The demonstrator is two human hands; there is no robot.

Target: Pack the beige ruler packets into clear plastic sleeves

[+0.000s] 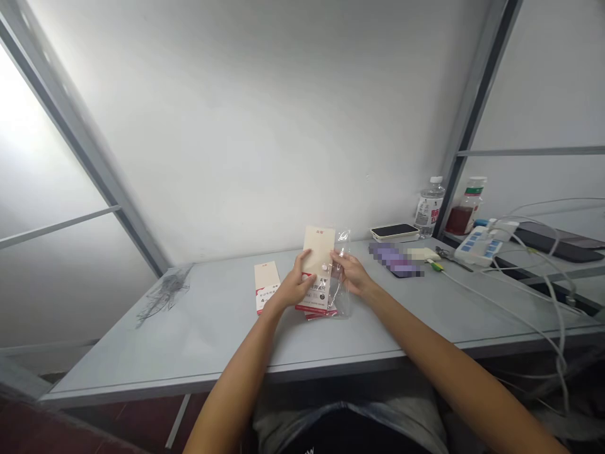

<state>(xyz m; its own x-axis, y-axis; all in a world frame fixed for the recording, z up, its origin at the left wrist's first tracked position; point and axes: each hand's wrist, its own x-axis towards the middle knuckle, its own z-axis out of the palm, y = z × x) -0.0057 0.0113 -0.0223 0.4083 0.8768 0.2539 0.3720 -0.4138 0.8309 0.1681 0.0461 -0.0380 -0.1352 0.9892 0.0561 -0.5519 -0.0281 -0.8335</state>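
Left-hand fingers (302, 265) curl closed on a cream paper envelope (319, 249), held upright; right-hand fingers (339, 260) pinch its edge together with a clear plastic sleeve (343, 290). Both hands hold these just above a red-and-cream packet (316, 309) on a grey table (203, 353); a second envelope (267, 287) lies just left.

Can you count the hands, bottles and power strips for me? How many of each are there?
Hands: 2 (left hand, right hand)
Bottles: 2 (water bottle, bottle of red liquid)
Power strips: 1 (white power strip)
Total: 5
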